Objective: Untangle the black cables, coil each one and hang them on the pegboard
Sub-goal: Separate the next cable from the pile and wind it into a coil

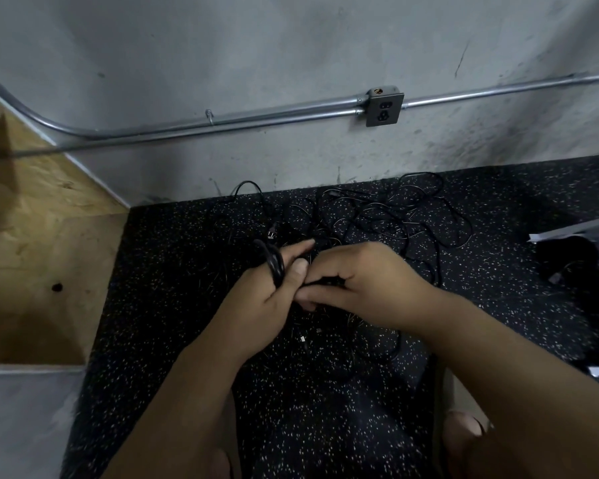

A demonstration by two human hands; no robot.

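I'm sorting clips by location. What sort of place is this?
Probably a workshop or utility room: bare concrete wall with exposed metal conduit feeding a surface-mounted outlet, and speckled rubber floor.

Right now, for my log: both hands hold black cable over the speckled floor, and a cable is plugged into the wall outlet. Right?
No: the head view shows the wall outlet empty. The left hand and right hand do hold black cable over the speckled floor.

Two hands, one cable tangle, one outlet.

A workshop: bare concrete wall, metal conduit (with surface outlet).
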